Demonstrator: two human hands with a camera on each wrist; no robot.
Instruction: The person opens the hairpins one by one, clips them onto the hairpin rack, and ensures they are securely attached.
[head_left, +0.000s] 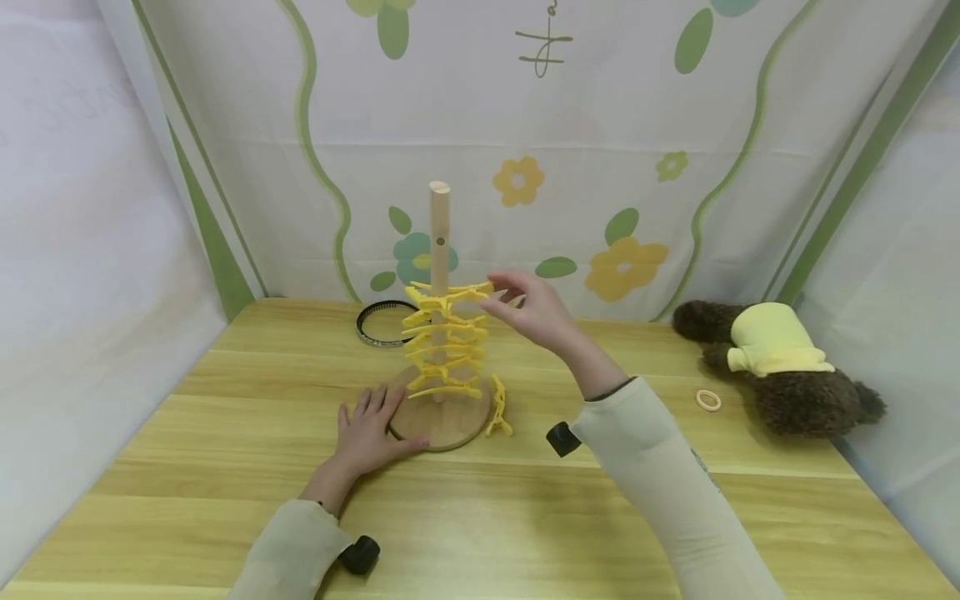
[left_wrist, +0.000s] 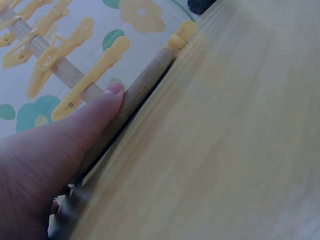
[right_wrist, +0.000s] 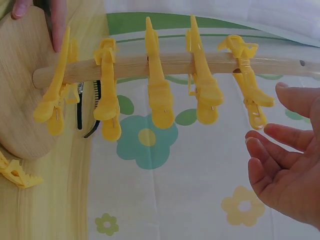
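Observation:
Several yellow hair clips [head_left: 446, 350] are clamped one above another on an upright wooden post [head_left: 440, 225], which stands on a round wooden base [head_left: 459, 422]. My left hand [head_left: 371, 437] rests on the base's left edge with its fingers spread; in the left wrist view the thumb [left_wrist: 102, 107] lies on it. Beside the topmost clip [right_wrist: 250, 90], my right hand [head_left: 534, 310] has its thumb and fingers parted; a small gap shows between them and the clip's handle in the right wrist view. Another yellow hair clip [head_left: 498, 407] lies at the base's right side.
Behind the post lies a black toothed headband [head_left: 381, 305]. At the right of the table [head_left: 465, 525] are a small pale ring [head_left: 708, 401] and a dark brown plush toy [head_left: 806, 400] in a yellow shirt. A flower-printed cloth [head_left: 570, 108] hangs along the back.

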